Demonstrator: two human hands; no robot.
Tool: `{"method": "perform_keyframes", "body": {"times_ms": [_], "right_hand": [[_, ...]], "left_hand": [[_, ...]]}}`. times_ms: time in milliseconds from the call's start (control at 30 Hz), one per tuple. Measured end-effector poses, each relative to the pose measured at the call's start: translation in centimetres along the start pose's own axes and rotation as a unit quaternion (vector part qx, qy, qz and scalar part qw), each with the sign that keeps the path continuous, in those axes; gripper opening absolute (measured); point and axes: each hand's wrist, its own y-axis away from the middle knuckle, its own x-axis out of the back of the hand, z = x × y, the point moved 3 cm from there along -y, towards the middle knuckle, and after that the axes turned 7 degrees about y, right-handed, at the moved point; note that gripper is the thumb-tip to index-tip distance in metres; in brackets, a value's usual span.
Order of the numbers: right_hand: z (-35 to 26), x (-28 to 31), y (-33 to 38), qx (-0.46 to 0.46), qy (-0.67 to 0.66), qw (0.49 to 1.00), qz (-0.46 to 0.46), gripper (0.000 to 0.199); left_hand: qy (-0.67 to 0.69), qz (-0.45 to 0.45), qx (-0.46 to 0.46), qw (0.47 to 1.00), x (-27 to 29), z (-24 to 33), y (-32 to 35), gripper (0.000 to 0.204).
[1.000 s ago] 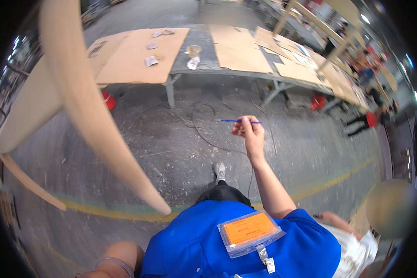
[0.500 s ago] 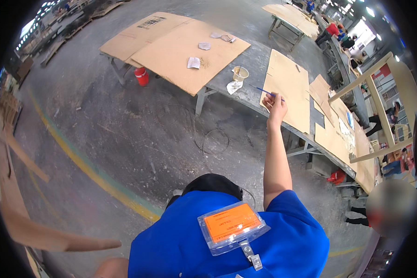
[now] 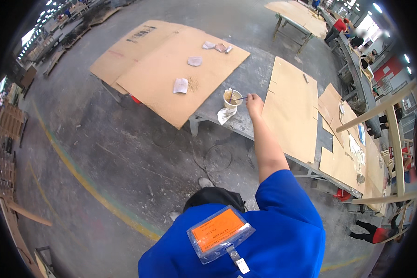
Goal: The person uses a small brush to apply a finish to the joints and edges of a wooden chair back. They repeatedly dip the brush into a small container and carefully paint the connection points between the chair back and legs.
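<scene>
My right hand [image 3: 255, 104] reaches out over the grey table with its fingers pinched on a thin paintbrush [image 3: 240, 98]. The dark handle points left, and its far end is at the mouth of a small pale cup [image 3: 233, 105]. Something brownish lies inside the cup, and another thin stick stands up in it. A crumpled white cloth or paper [image 3: 224, 116] rests against the cup's near side. My left hand is out of view.
Cardboard sheets [image 3: 289, 111] cover much of the long table [image 3: 259, 69]. Several sanding-pad-like pieces [image 3: 180, 85] lie on the left sheet beside brown dust. A pale wooden frame [image 3: 394, 143] stands at the right. A cable [image 3: 208, 171] loops on the floor. People work farther off.
My right hand has moved left with the paintbrush, from over the right cardboard to beside the cup. The brush's end now reaches the cup. My view has shifted slightly.
</scene>
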Motion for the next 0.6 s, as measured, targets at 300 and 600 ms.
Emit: {"method": "perform_keyframes", "body": {"times_ms": [300,600], "right_hand": [[1.6,-5.2,-3.8,0.0,0.083,0.992,-0.093,0.028],[1.1,-4.2,-4.7,0.008,0.11,0.992,-0.063,0.03]], "left_hand": [[-0.082,-0.032,0.166,0.982,-4.7,6.6,-0.3,0.065],[-0.165,-0.069,0.131,0.975,-9.1,13.0,-0.8,0.086]]}}
